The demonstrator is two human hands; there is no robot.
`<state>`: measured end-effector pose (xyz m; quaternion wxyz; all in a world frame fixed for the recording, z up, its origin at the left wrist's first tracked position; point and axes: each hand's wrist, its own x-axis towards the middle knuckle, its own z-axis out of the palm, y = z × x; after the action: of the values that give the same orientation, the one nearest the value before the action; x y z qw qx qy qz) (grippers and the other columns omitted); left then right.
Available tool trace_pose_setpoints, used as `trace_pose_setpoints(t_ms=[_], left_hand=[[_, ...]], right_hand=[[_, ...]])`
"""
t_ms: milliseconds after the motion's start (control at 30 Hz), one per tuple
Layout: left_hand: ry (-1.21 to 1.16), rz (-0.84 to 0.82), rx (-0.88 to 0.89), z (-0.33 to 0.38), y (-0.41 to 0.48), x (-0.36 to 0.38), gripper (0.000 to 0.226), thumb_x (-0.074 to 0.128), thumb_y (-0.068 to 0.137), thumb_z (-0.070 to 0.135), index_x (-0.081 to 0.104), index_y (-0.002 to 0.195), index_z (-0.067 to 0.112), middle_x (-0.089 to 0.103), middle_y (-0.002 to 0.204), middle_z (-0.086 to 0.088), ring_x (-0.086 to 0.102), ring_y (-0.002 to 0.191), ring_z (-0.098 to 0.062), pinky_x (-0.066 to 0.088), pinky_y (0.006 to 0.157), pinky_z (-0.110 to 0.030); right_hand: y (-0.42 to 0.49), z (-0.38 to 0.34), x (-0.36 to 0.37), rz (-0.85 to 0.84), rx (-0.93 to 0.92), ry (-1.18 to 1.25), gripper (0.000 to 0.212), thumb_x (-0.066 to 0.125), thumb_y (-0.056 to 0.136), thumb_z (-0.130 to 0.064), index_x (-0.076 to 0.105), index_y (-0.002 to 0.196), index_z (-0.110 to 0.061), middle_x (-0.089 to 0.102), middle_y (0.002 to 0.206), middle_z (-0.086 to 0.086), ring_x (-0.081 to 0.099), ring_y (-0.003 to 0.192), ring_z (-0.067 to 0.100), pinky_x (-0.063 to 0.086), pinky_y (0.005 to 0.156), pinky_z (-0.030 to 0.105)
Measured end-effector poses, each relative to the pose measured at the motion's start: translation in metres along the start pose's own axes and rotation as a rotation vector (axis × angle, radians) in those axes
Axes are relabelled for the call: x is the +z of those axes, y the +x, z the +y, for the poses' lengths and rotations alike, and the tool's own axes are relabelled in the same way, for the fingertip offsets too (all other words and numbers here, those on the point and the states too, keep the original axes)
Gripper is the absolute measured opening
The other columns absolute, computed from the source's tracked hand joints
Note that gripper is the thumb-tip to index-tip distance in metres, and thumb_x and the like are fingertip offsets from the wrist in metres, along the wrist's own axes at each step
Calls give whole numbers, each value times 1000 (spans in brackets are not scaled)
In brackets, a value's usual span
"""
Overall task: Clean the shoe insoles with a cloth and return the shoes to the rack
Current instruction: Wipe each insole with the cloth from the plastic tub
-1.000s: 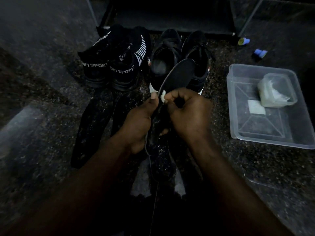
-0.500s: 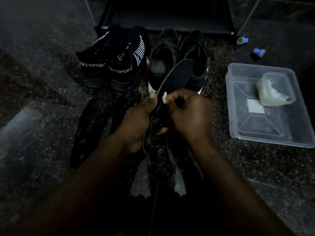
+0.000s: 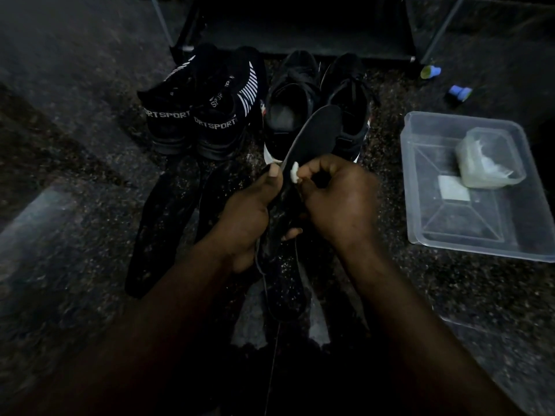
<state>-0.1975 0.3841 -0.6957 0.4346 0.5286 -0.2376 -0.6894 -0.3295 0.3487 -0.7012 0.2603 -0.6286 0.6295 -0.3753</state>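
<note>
The insole [image 3: 315,130] is held up mid-scene, left hand [image 3: 249,217] gripping its middle and right hand [image 3: 339,199] pinching a tiny white cloth [image 3: 295,172] against its edge. That scrap's so small it could slip out. Two more insoles [image 3: 168,223] lie left on the floor [image 3: 75,145]; shoes [image 3: 288,115] block the rack [image 3: 300,34] front, clear tub [image 3: 468,244] right.

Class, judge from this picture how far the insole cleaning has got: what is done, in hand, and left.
Done: two insoles lie out on the floor; whether wiped is unclear. In hand: the left hand grips an insole while the right hand pinches a white cloth against it. Left: all four shoes stand on the floor before the rack, none returned.
</note>
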Motion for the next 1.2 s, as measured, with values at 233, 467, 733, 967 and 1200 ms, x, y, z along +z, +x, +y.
trace_pose_setpoints(t_ms=[233, 467, 733, 967, 1200], left_hand=[[-28, 7, 33, 2, 0, -3, 41, 49, 104, 50, 68, 130, 25, 78, 108, -4, 73, 85, -19, 56, 76, -40], [-78, -79, 31, 6, 5, -4, 60, 42, 105, 57, 56, 144, 13, 71, 115, -10, 64, 84, -22, 56, 67, -33], [-165, -62, 0, 0, 5, -5, 61, 44, 104, 60, 62, 140, 14, 65, 129, -18, 63, 96, -30, 50, 81, -41], [-84, 29, 29, -3, 2, -1, 58, 50, 99, 61, 74, 121, 12, 74, 118, -17, 65, 97, -34, 54, 86, -46], [-107, 25, 61, -2, 0, 5, 51, 48, 103, 52, 72, 124, 12, 78, 109, -8, 76, 95, -19, 60, 76, -31]], right_hand=[[-1, -1, 3, 56, -51, 16, 9, 76, 88, -15, 78, 85, -24, 73, 83, -13, 68, 75, 2, 57, 72, 22], [5, 7, -10, -5, 125, -39, 11, 72, 88, -20, 71, 78, -25, 70, 67, -11, 67, 60, 2, 60, 66, 32], [-4, -6, 2, 147, -43, 71, 11, 70, 82, -15, 72, 86, -25, 70, 79, -10, 67, 69, 6, 58, 66, 32], [-3, 2, 9, 123, -96, 42, 10, 73, 87, -16, 77, 93, -21, 74, 90, -9, 68, 80, 4, 56, 76, 25], [-7, -5, 12, 159, -119, 54, 11, 70, 86, -16, 77, 94, -18, 74, 89, -6, 68, 81, 8, 57, 76, 32]])
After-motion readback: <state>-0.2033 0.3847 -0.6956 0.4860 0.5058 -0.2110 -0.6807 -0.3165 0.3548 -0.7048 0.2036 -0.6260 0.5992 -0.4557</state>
